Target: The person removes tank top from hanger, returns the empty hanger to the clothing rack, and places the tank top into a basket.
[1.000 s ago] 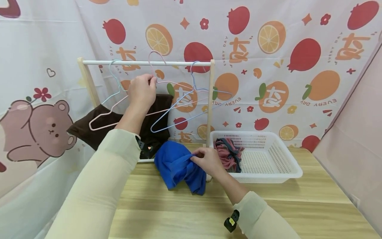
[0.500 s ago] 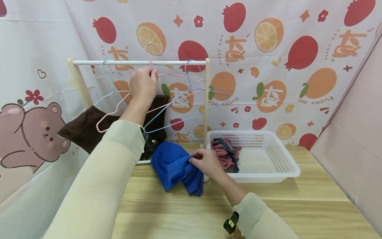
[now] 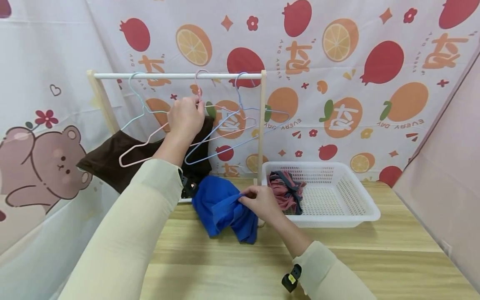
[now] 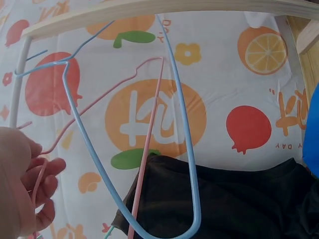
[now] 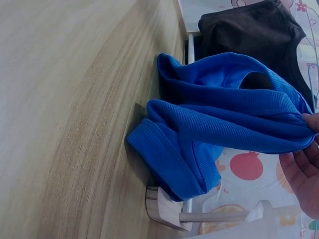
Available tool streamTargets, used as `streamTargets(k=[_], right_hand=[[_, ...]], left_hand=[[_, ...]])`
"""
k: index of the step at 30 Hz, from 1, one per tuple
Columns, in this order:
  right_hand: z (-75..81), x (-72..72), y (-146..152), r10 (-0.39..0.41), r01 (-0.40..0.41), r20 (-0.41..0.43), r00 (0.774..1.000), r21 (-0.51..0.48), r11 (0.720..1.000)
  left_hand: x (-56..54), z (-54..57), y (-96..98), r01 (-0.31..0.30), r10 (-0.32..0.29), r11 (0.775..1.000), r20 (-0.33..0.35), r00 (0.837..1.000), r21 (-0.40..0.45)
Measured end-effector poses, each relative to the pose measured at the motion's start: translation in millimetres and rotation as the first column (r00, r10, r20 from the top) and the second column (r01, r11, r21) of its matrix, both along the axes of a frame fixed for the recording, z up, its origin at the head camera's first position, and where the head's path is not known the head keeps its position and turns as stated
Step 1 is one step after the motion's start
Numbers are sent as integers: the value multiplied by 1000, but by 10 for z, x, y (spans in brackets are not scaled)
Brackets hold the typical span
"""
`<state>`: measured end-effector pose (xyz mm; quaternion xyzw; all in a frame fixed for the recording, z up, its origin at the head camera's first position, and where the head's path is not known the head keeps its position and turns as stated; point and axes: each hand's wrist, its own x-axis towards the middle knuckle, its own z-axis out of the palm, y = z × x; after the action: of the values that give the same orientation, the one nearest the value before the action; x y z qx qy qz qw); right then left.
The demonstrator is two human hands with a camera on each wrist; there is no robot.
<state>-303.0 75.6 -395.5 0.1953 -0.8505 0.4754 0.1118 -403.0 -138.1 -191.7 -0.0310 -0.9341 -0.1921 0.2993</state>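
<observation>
My left hand (image 3: pixel 186 118) grips the pink hanger (image 3: pixel 199 91) just below its hook, which overlaps the rack's white rail (image 3: pixel 168 76). In the left wrist view, the fingers curl around the pink wire. A bare blue hanger (image 4: pixel 189 149) hangs at the rail's right end, its frame crossing the pink one in view. My right hand (image 3: pixel 262 203) pinches the edge of a bright blue ribbed garment (image 5: pixel 214 114), lifting that edge while its lower folds lie against the wooden tabletop. A dark brown garment (image 3: pixel 108 156) hangs behind my left arm on a mint hanger (image 3: pixel 143 109).
A white perforated basket (image 3: pixel 322 223) stands right of the rack, with a bunched red and dark garment (image 3: pixel 286 189) at its left end. The rack's right wooden post (image 3: pixel 261 137) rises between basket and hangers. Fruit-printed cloth (image 3: pixel 337 83) backs the table.
The pink hanger rose until its hook stood above the rail, then came down and slightly right to rail level. My right hand keeps its pinch on the blue garment, nearly still.
</observation>
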Motion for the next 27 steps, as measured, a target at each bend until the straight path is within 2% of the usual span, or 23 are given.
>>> streamTargets(k=[7, 12, 15, 16, 17, 18, 19, 20, 22, 24, 25, 26, 27], right_hand=[[-17, -25, -13, -26, 26, -16, 1000, -12, 1000], [-38, -39, -23, -78, 78, -11, 997, -10, 997], [-49, -61, -37, -142, 144, -56, 988, 18, 989], [-52, -68, -43, -162, 165, -76, 984, 23, 986], [-60, -80, -50, -183, 186, -97, 978, 26, 982], [-66, -85, -57, -196, 199, -104, 975, 18, 980], [-70, -85, -65, -201, 203, -102, 974, 6, 979], [-77, -83, -72, -199, 200, -94, 975, -8, 980], [-101, -81, -90, -190, 189, -68, 980, -19, 982], [-133, -67, -110, -174, 175, -59, 983, 15, 984], [-155, -61, -123, -160, 164, -72, 985, 59, 985], [-181, -51, -139, -139, 149, -86, 987, 115, 982], [-211, -43, -155, -118, 136, -101, 988, 187, 973]], left_hand=[[109, -40, 18, 0, -1, 999, -8, 1000, -54], [211, -45, 44, 25, -33, 997, -119, 992, -70], [283, -61, 75, 78, -93, 994, -212, 973, -81], [307, -77, 84, 108, -127, 991, -255, 959, -84], [332, -101, 94, 147, -167, 985, -308, 937, -88], [354, -133, 103, 195, -217, 976, -371, 903, -98], [375, -177, 112, 248, -273, 962, -441, 855, -116], [400, -223, 124, 302, -331, 943, -506, 797, -140], [453, -335, 156, 386, -436, 895, -617, 654, -223], [525, -461, 200, 445, -517, 843, -679, 521, -301], [571, -531, 224, 468, -546, 820, -694, 470, -329], [620, -603, 245, 487, -573, 798, -699, 428, -356], [669, -687, 261, 500, -595, 778, -699, 396, -380]])
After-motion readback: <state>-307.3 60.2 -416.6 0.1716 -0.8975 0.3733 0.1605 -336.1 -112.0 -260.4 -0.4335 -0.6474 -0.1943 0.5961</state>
